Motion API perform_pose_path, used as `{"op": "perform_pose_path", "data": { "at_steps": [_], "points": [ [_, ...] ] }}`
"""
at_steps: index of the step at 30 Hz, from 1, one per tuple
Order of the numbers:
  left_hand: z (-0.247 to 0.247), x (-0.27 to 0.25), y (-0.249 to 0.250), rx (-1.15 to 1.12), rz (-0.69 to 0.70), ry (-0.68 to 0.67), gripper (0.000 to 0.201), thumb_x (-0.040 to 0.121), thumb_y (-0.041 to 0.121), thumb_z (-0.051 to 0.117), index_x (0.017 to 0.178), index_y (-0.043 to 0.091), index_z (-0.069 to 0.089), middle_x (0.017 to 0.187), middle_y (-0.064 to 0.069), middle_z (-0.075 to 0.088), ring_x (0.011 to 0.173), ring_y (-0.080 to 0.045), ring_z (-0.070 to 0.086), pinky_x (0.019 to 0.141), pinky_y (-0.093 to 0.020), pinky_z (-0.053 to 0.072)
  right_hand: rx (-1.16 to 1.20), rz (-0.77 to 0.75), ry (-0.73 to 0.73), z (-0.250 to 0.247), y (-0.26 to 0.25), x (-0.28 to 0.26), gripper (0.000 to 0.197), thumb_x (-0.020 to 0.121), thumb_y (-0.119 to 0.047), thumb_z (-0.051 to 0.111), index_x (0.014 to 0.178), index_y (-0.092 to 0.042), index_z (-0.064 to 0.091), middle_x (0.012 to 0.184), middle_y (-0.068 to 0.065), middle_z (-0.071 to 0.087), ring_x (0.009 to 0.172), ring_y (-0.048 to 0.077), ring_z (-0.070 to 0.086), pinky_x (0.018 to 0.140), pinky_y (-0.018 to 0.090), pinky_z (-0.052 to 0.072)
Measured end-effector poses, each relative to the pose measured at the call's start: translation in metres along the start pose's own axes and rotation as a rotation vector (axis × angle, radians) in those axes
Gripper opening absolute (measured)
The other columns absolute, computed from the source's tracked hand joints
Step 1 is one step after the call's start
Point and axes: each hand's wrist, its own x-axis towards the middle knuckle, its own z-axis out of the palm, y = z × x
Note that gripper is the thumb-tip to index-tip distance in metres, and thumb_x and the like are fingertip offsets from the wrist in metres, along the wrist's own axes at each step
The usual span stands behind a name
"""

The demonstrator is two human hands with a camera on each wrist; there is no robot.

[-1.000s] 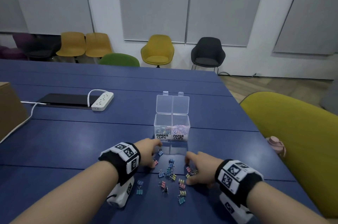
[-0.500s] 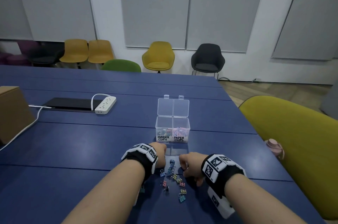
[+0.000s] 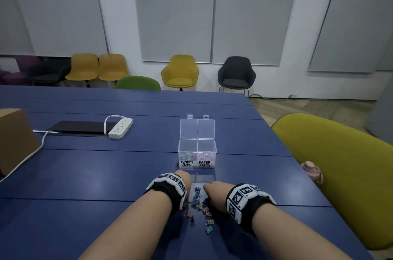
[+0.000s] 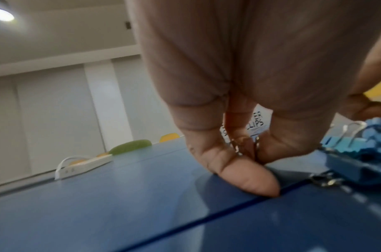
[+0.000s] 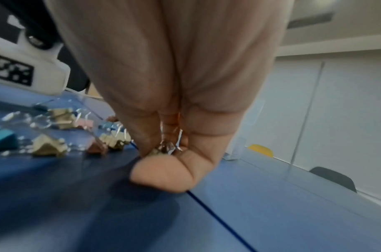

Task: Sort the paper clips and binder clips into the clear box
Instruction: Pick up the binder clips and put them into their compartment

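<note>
Several small coloured binder clips (image 3: 197, 198) lie in a tight heap on the blue table (image 3: 106, 174), just in front of a clear two-part box (image 3: 197, 153) labelled BINDER CLIPS and PAPER CLIPS, its lids open. My left hand (image 3: 185, 178) rests on the table at the heap's left, my right hand (image 3: 212, 190) at its right. In the left wrist view the left hand (image 4: 245, 153) has its fingers curled down round metal clip wires, with blue clips (image 4: 357, 141) beside it. The right hand (image 5: 168, 153) curls the same way round a clip; loose clips (image 5: 49, 146) lie to its left.
A white power strip (image 3: 120, 128) and a black flat pad (image 3: 78, 128) lie at the far left. A cardboard box (image 3: 14, 138) stands at the left edge. A yellow-green chair (image 3: 340, 174) and a pink bottle (image 3: 311, 169) are off the table's right edge.
Both hands have drawn inward toward each other, and the scattered clips are pushed into a tighter heap between them. The head view has tilted up slightly.
</note>
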Motion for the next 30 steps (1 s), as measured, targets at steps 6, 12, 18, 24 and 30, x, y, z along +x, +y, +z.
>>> {"op": "perform_pose_path", "data": {
  "at_steps": [6, 12, 18, 24, 30],
  "points": [
    [-0.021, -0.037, -0.011, -0.452, -0.226, 0.005, 0.033, 0.071, 0.029, 0.071, 0.096, 0.013, 0.056, 0.094, -0.006, 0.061, 0.083, -0.026, 0.064, 0.073, -0.033, 0.054, 0.028, 0.055, 0.058, 0.007, 0.009, -0.004, 0.030, 0.094, -0.009, 0.044, 0.123, -0.001, 0.042, 0.125, 0.023, 0.054, 0.111, 0.039, 0.057, 0.076, 0.038, 0.043],
    [-0.026, -0.095, -0.029, -1.179, -0.119, 0.121, 0.012, 0.089, 0.009, 0.052, 0.082, 0.000, 0.056, 0.084, -0.017, 0.062, 0.079, -0.031, 0.061, 0.072, -0.030, 0.052, 0.654, 0.104, 0.128, 0.014, 0.031, -0.014, 0.014, 0.088, -0.007, 0.043, 0.081, -0.017, 0.037, 0.063, 0.005, 0.054, 0.052, 0.025, 0.061, 0.038, 0.025, 0.041],
    [-0.017, -0.121, -0.055, -2.297, -0.087, -0.054, 0.010, 0.073, 0.002, 0.039, 0.074, 0.001, 0.048, 0.069, -0.010, 0.038, 0.051, -0.018, 0.034, 0.035, -0.018, 0.039, 1.777, 0.086, 0.250, 0.021, 0.039, -0.016, 0.021, 0.088, 0.005, 0.041, 0.074, -0.010, 0.040, 0.062, 0.009, 0.044, 0.039, 0.014, 0.043, 0.034, 0.017, 0.029],
    [-0.002, -0.131, -0.053, -1.619, -0.003, -0.113, 0.037, 0.091, 0.029, 0.057, 0.061, 0.016, 0.039, 0.055, 0.000, 0.038, 0.039, -0.010, 0.032, 0.036, -0.017, 0.023, 2.465, -0.024, 0.101, 0.024, 0.043, -0.018, 0.012, 0.074, -0.007, 0.049, 0.066, -0.011, 0.041, 0.063, 0.004, 0.043, 0.029, 0.008, 0.028, 0.030, 0.013, 0.015],
    [-0.006, -0.142, -0.046, -0.542, 0.072, 0.087, 0.048, 0.079, 0.063, 0.059, 0.076, 0.019, 0.043, 0.069, 0.003, 0.048, 0.056, -0.014, 0.043, 0.050, -0.024, 0.035, 2.468, -0.049, 0.084, 0.026, 0.028, -0.017, 0.024, 0.074, -0.001, 0.054, 0.065, -0.015, 0.037, 0.059, -0.001, 0.032, 0.027, 0.004, 0.026, 0.027, 0.014, 0.014]
  ]
}}
